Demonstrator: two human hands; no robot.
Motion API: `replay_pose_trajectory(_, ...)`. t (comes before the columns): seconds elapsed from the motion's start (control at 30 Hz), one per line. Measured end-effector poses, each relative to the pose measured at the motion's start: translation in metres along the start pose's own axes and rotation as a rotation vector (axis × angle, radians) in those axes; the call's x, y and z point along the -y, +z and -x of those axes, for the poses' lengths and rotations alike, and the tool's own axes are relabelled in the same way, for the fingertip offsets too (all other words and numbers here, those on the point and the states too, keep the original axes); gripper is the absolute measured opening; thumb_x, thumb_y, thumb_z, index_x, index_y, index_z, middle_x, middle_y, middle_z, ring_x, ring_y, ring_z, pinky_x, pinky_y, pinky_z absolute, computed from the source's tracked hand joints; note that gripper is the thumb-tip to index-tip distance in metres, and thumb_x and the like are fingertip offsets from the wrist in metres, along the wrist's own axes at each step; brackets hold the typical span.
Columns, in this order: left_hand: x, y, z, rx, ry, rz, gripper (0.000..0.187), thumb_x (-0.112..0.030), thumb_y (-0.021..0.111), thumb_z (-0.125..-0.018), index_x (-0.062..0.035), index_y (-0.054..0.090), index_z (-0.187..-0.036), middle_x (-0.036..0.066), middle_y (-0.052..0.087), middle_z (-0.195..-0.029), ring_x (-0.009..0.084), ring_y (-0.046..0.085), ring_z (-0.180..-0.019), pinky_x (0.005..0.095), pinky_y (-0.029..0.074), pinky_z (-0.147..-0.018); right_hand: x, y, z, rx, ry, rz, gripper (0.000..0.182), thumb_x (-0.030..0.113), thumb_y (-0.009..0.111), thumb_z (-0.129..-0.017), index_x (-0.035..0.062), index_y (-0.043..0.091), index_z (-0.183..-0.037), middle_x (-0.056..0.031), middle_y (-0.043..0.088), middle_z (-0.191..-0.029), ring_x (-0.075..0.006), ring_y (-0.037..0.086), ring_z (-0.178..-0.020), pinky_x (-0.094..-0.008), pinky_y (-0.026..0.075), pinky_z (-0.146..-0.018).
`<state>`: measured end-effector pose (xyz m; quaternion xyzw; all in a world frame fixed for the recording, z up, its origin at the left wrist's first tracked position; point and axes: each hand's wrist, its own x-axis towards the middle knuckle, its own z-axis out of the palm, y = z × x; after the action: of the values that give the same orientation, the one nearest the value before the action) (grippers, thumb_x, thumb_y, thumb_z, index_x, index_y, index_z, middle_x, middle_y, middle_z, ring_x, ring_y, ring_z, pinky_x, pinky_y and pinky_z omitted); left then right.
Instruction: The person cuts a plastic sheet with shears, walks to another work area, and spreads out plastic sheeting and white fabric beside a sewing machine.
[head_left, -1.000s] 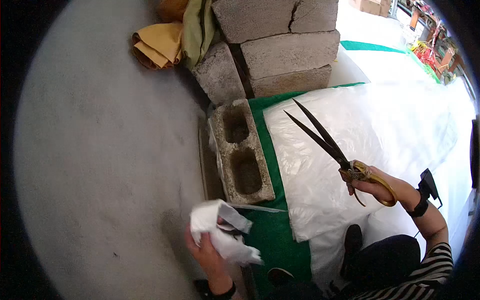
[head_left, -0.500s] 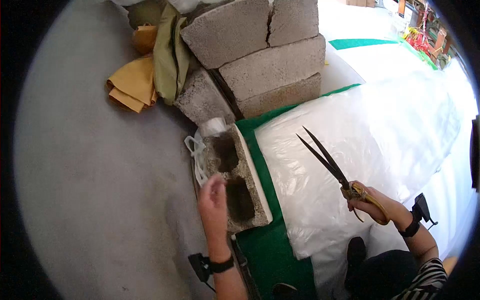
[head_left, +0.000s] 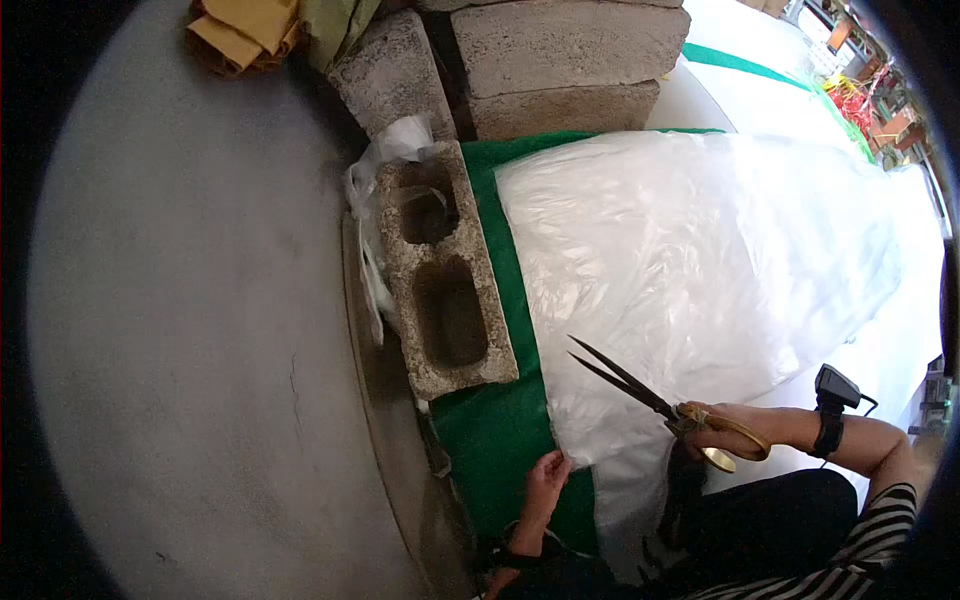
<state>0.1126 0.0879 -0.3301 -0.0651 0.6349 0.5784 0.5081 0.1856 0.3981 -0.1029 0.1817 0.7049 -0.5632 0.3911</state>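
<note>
My left hand (head_left: 546,482) is closed at the near left corner of a white translucent plastic sheet (head_left: 640,260), its fingertips pinching the edge. The sheet lies in a wide, wrinkled layer over green cloth (head_left: 500,430). My right hand (head_left: 712,428) grips a pair of scissors (head_left: 630,382) by their yellowish handles, above the sheet. Their dark blades point up and left, slightly apart. Left of the sheet, a hollow concrete block (head_left: 497,330) rests on the green cloth, with two cavities facing up.
A crumpled clear plastic bag (head_left: 372,190) hangs by the block's left side. More concrete blocks (head_left: 570,50) are stacked at the back, beside folded yellow cloth (head_left: 245,35). A grey wall or floor surface (head_left: 200,330) fills the left. Red and green items (head_left: 855,105) are at far right.
My left hand has moved from beside the concrete block down and right to the sheet's corner, and now pinches it. The scissors have come lower. The view has shifted.
</note>
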Motion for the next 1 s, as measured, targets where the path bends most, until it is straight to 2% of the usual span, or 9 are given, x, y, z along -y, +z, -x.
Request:
replay_pose_trajectory(0.17,0.013,0.005,-0.012,0.007,0.220,-0.027,0.034,-0.020,0.063,-0.089,-0.0015,0.055,-0.116,0.005,0.062,-0.097,0.0161,0.060,-0.085,0.0283,0.048,-0.075,-0.004,0.017,-0.001,0.129,0.117,-0.061,0.026,0.030,0.047,-0.094,0.0059,0.046,-0.104,-0.0076,0.058,-0.082,-0.0188,0.058,-0.077,-0.0323,0.048,-0.069)
replay_pose_trajectory(0.23,-0.029,0.010,0.001,-0.207,0.522,-0.635,0.038,-0.020,0.066,-0.086,-0.0005,0.053,-0.115,0.011,0.059,-0.105,0.0194,0.060,-0.090,0.0341,0.050,-0.077,0.008,0.020,0.002,0.119,0.160,-0.111,0.026,0.029,0.046,-0.094,0.0049,0.046,-0.103,-0.0081,0.058,-0.085,-0.0188,0.058,-0.081,-0.0330,0.048,-0.073)
replay_pose_trajectory(0.33,-0.019,0.009,-0.006,-0.182,0.589,-0.659,0.038,-0.021,0.067,-0.085,-0.0023,0.054,-0.116,0.009,0.061,-0.100,0.0237,0.062,-0.082,0.0329,0.050,-0.073,0.045,0.027,0.015,0.084,0.307,-0.149,0.027,0.030,0.043,-0.094,0.0040,0.050,-0.098,-0.0080,0.058,-0.085,-0.0191,0.058,-0.082,-0.0329,0.048,-0.073)
replay_pose_trajectory(0.43,-0.005,0.018,-0.012,-0.158,0.401,-0.334,0.039,-0.024,0.068,-0.084,-0.0020,0.054,-0.114,0.010,0.061,-0.099,0.0226,0.062,-0.083,0.0343,0.050,-0.072,0.083,0.039,0.038,0.034,0.405,-0.204,0.032,0.032,0.042,-0.093,0.0037,0.055,-0.093,-0.0078,0.060,-0.085,-0.0189,0.058,-0.081,-0.0317,0.048,-0.072)
replay_pose_trajectory(0.67,0.042,0.029,-0.028,-0.163,0.382,-0.028,0.037,-0.025,0.070,-0.082,-0.0017,0.057,-0.108,0.007,0.063,-0.090,0.0185,0.061,-0.081,0.0327,0.050,-0.069,0.085,0.112,0.093,-0.025,0.324,-0.809,0.033,0.021,0.048,-0.095,0.0018,0.045,-0.122,-0.0125,0.062,-0.104,-0.0204,0.059,-0.099,-0.0355,0.047,-0.088)
replay_pose_trajectory(0.77,0.047,0.026,-0.039,-0.146,0.319,-0.037,0.036,-0.024,0.071,-0.082,-0.0018,0.057,-0.107,0.007,0.062,-0.089,0.0180,0.060,-0.080,0.0315,0.049,-0.069,0.063,0.139,0.087,-0.038,0.332,-0.882,0.034,0.025,0.044,-0.097,0.0009,0.048,-0.121,-0.0152,0.060,-0.108,-0.0224,0.062,-0.094,-0.0338,0.051,-0.081)
replay_pose_trajectory(0.87,0.052,0.027,-0.046,-0.057,0.275,-0.049,0.032,-0.021,0.069,-0.083,-0.0010,0.057,-0.105,0.007,0.061,-0.087,0.0179,0.059,-0.079,0.0312,0.049,-0.071,0.065,0.158,0.056,-0.142,0.394,-0.811,0.032,0.023,0.045,-0.097,0.0040,0.045,-0.123,-0.0128,0.059,-0.107,-0.0207,0.060,-0.092,-0.0335,0.049,-0.082)
replay_pose_trajectory(0.97,0.049,0.033,-0.043,-0.206,0.520,-0.143,0.023,-0.016,0.068,-0.084,-0.0014,0.059,-0.098,0.007,0.060,-0.083,0.0171,0.059,-0.078,0.0305,0.048,-0.073,0.033,0.186,0.029,-0.268,0.343,-0.694,0.039,0.023,0.047,-0.096,0.0069,0.037,-0.131,-0.0099,0.057,-0.106,-0.0164,0.055,-0.092,-0.0317,0.046,-0.080)
replay_pose_trajectory(1.0,0.040,0.039,-0.036,-0.226,0.423,0.084,0.019,-0.013,0.067,-0.083,-0.0011,0.060,-0.095,0.007,0.060,-0.084,0.0177,0.059,-0.079,0.0309,0.048,-0.073,0.017,0.194,0.020,-0.323,0.288,-0.570,0.042,0.024,0.048,-0.096,0.0073,0.036,-0.132,-0.0099,0.056,-0.105,-0.0158,0.053,-0.091,-0.0315,0.045,-0.080)
